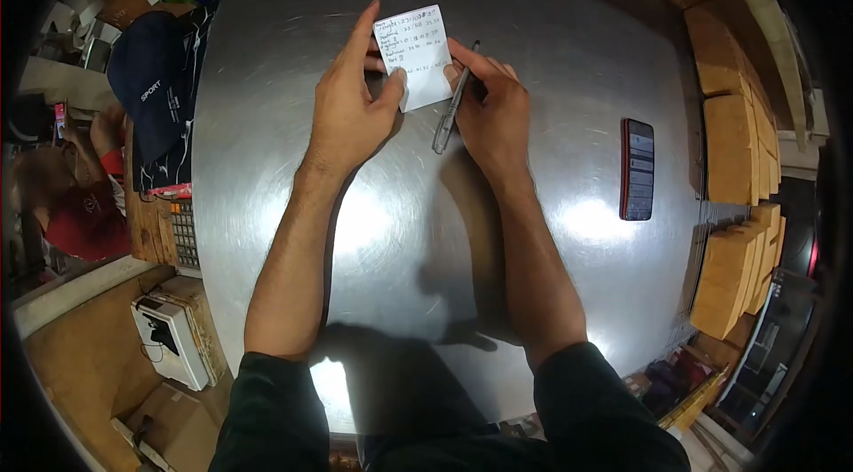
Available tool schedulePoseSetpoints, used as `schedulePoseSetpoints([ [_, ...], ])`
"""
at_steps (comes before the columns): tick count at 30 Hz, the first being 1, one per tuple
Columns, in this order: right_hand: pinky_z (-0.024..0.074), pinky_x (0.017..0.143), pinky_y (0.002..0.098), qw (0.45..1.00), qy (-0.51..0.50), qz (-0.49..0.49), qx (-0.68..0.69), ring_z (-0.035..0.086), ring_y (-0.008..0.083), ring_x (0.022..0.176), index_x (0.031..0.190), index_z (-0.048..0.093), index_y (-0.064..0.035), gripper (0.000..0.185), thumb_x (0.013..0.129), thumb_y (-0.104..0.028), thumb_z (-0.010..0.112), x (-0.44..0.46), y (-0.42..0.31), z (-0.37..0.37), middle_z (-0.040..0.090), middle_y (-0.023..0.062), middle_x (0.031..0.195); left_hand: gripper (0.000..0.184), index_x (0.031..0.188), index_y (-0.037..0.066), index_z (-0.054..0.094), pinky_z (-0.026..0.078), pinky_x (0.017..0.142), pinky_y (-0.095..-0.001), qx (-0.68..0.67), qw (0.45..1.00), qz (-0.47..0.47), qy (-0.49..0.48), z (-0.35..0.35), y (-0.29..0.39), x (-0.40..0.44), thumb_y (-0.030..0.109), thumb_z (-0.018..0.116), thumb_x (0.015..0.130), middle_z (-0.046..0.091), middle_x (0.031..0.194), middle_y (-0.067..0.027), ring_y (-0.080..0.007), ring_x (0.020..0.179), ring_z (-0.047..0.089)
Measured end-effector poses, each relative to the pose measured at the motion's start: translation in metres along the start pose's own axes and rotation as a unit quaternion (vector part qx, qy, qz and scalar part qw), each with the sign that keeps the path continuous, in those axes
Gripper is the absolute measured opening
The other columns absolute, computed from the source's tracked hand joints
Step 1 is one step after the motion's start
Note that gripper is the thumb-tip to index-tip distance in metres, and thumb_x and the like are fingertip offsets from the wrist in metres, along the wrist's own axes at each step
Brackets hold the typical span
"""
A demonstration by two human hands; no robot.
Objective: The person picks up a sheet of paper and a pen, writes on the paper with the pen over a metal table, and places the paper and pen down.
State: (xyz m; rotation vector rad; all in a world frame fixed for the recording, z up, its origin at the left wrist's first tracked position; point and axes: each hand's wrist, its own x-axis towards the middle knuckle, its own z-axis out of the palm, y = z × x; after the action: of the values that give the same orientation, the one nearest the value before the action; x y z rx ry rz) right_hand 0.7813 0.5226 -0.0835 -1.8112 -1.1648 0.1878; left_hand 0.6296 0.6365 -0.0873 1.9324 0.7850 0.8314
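Observation:
A small white paper [415, 50] with handwritten lines is held up over the metal table. My left hand [353, 94] grips its left side, with the thumb on the front near the lower edge. At the right side of the paper, my right hand [494, 90] touches its edge and also holds a clear pen [450, 112], which slants down to the left between the fingers. Several lines of writing cover the upper part of the sheet.
A phone [638, 170] with its screen lit lies on the metal table [551, 294] at the right. Cardboard boxes [729, 148] line the right edge. A dark cap [151, 85] and a calculator [184, 232] are at the left. Beyond them sits another person [89, 214] in red.

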Motion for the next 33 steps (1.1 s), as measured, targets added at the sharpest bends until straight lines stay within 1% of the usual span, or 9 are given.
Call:
schedulePoseSetpoints([
  [4,0.0474,0.074,0.0305,0.999,-0.011,0.029,-0.029,0.057,0.016,0.081,0.128,0.078,-0.0085,0.029,0.1,-0.01,0.073,0.001,0.003,0.005,0.073,0.0056,0.094,0.077,0.166,0.008,0.039,0.054,0.069,-0.0273,-0.027,0.999,0.008,-0.015,-0.003,0.001,-0.001,0.001,0.069,0.096,0.07,0.127,-0.0167,-0.0197,0.093,0.068],
  [6,0.0501,0.074,0.034,0.984,0.104,-0.116,0.083,0.062,0.0193,0.081,0.126,0.078,-0.0082,0.03,0.097,-0.006,0.072,-0.006,0.026,0.024,0.074,0.0072,0.092,0.077,0.166,0.007,0.038,0.059,0.077,-0.0294,-0.074,0.997,0.017,-0.02,-0.002,0.001,-0.001,0.003,0.07,0.096,0.069,0.128,-0.0179,-0.0228,0.098,0.071],
  [7,0.0521,0.076,0.0362,0.982,0.139,-0.13,0.003,0.065,0.0236,0.081,0.123,0.079,-0.0088,0.033,0.092,0.0,0.071,-0.002,0.03,0.029,0.074,0.0067,0.091,0.075,0.166,0.006,0.037,0.06,0.083,-0.0314,-0.106,0.993,0.043,-0.012,0.001,-0.002,0.001,0.001,0.068,0.098,0.069,0.128,-0.0188,-0.0247,0.102,0.072],
  [8,0.0527,0.079,0.0362,0.993,0.084,-0.069,-0.039,0.066,0.0246,0.082,0.12,0.079,-0.0097,0.039,0.084,0.003,0.072,-0.001,0.013,0.018,0.076,0.0052,0.093,0.074,0.168,0.006,0.035,0.06,0.086,-0.0314,-0.126,0.992,-0.016,-0.029,-0.004,0.007,0.002,-0.002,0.063,0.1,0.069,0.131,-0.0199,-0.0249,0.103,0.072],
  [11,0.0525,0.085,0.0336,0.99,0.106,-0.064,-0.061,0.066,0.0219,0.082,0.118,0.08,-0.0091,0.042,0.079,0.006,0.073,-0.001,0.004,0.022,0.078,0.0066,0.095,0.077,0.169,0.007,0.031,0.056,0.099,-0.0325,-0.093,0.993,-0.03,-0.061,-0.017,0.001,0.003,-0.005,0.063,0.1,0.064,0.141,-0.0226,-0.0263,0.115,0.069],
  [16,0.0529,0.087,0.0334,0.994,0.092,-0.057,-0.014,0.067,0.0219,0.08,0.116,0.081,-0.0071,0.039,0.08,0.006,0.073,0.002,-0.006,0.01,0.078,0.0074,0.092,0.076,0.169,0.007,0.032,0.053,0.105,-0.0347,-0.063,0.998,0.021,-0.024,-0.007,0.011,-0.001,-0.004,0.063,0.1,0.06,0.149,-0.0221,-0.0261,0.121,0.067],
  [27,0.0536,0.09,0.0347,0.994,0.091,-0.065,0.004,0.068,0.0228,0.074,0.112,0.082,-0.0079,0.034,0.079,0.001,0.077,0.001,-0.002,0.015,0.078,0.0083,0.089,0.069,0.166,0.007,0.038,0.052,0.105,-0.0358,-0.009,0.997,0.069,-0.033,-0.017,0.005,0.003,0.003,0.065,0.103,0.059,0.151,-0.0194,-0.0257,0.122,0.066],
  [31,0.054,0.089,0.0362,0.994,0.08,-0.069,0.034,0.068,0.0232,0.075,0.107,0.08,-0.0091,0.027,0.081,-0.003,0.077,0.002,0.001,0.014,0.077,0.0081,0.088,0.057,0.158,0.006,0.052,0.054,0.1,-0.0352,-0.009,1.0,-0.026,-0.015,-0.021,-0.002,0.005,0.01,0.067,0.104,0.064,0.142,-0.0199,-0.0244,0.118,0.067],
  [33,0.0542,0.087,0.0352,0.998,0.031,-0.045,0.044,0.069,0.0229,0.076,0.103,0.078,-0.0098,0.018,0.086,-0.006,0.076,0.002,0.002,0.006,0.078,0.0054,0.092,0.044,0.147,0.005,0.065,0.055,0.095,-0.0346,0.059,0.998,-0.027,-0.011,-0.021,-0.008,0.004,0.018,0.069,0.105,0.069,0.13,-0.0204,-0.0238,0.111,0.068],
])
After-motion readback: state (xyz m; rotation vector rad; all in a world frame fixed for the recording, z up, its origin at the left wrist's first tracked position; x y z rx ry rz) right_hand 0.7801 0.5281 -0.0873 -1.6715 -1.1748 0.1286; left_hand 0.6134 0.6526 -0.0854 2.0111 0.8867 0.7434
